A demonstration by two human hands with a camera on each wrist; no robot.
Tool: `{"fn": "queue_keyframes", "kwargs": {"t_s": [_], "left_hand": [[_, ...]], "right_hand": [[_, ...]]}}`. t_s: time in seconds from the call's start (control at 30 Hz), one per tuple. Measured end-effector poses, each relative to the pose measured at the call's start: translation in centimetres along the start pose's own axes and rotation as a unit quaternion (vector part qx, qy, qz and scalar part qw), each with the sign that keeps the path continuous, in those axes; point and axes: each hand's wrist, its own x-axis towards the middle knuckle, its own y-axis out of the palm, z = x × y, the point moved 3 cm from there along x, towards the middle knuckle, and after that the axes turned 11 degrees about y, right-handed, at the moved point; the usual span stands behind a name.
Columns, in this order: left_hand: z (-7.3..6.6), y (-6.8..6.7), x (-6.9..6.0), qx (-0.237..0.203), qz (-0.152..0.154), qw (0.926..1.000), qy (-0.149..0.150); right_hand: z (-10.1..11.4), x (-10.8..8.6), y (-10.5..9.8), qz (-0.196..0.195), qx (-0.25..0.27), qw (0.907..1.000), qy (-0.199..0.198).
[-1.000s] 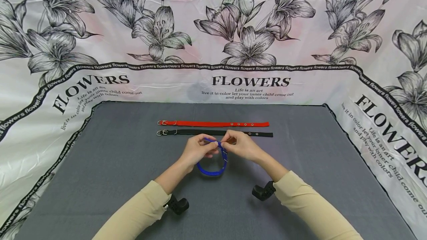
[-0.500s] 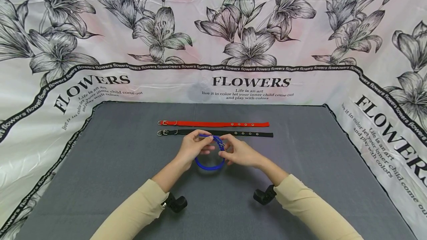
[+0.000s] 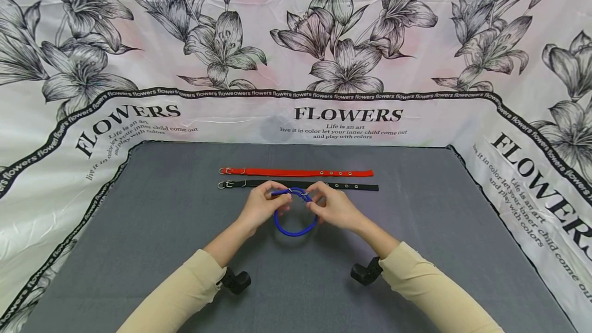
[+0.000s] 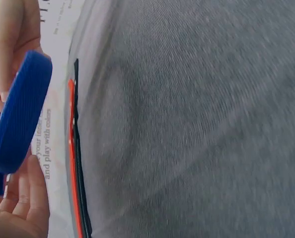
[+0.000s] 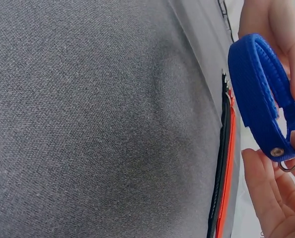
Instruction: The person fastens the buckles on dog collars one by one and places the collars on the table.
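The left hand point(image 3: 261, 207) and right hand point(image 3: 337, 209) both pinch the looped blue strap point(image 3: 294, 234), fastening it, I'd guess. Snugging its tail point(image 3: 279, 192) calls for steady tension.

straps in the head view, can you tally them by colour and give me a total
Blue strap: 1, bent into a loop
Red strap: 1
Black strap: 1, partly hidden
Total: 3

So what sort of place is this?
Possibly a makeshift recording booth: a grey table, a flowered cloth hung around at least three sides, and black wrist devices.
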Motion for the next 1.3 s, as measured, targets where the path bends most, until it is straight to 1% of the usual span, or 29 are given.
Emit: {"fn": "queue_keyframes", "kwargs": {"t_s": [0.1,0.2,0.3,0.37,0.47,0.6,0.67,0.77,0.97,1.13,1.3], "left_hand": [[-0.1,-0.4,-0.3,0.057,0.021,0.9981,0.01],[-0.2,-0.7,-0.7,0.112,0.043,0.9926,0.016],[-0.2,-1.1,-1.1,0.144,0.053,0.9881,0.012],[-0.1,-1.3,-1.4,0.147,0.052,0.9877,0.007],[0.0,-1.9,-1.9,0.144,0.042,0.9886,0.003],[0.3,-3.1,-2.5,0.148,0.031,0.9885,0.004],[0.4,-3.7,-2.8,0.15,0.027,0.9883,0.003],[0.6,-4.4,-3.1,0.156,0.024,0.9874,0.004],[1.1,-6.0,-3.6,0.18,0.022,0.9833,0.01],[1.3,-7.7,-4.1,0.201,0.014,0.9794,0.008],[1.4,-9.5,-4.5,0.221,0.009,0.9753,0.001]], "right_hand": [[0.0,0.1,0.0,-0.011,-0.006,0.9999,0.002],[0.1,0.2,0.0,-0.014,-0.009,0.9998,0.005],[0.2,0.3,0.3,-0.006,-0.008,1.0,0.0],[0.4,0.4,0.5,0.003,-0.005,1.0,0.001],[0.7,0.5,1.1,0.023,-0.004,0.9997,0.003],[1.3,0.6,2.0,0.05,-0.002,0.9987,0.002],[1.6,0.7,2.5,0.056,0.002,0.9984,-0.004],[2.0,0.9,3.2,0.05,0.006,0.9987,-0.009],[2.6,1.9,4.9,0.033,0.002,0.9994,-0.009],[3.6,2.7,6.4,0.023,0.0,0.9997,-0.011],[4.6,3.4,8.0,0.014,0.006,0.9999,0.002]]}}
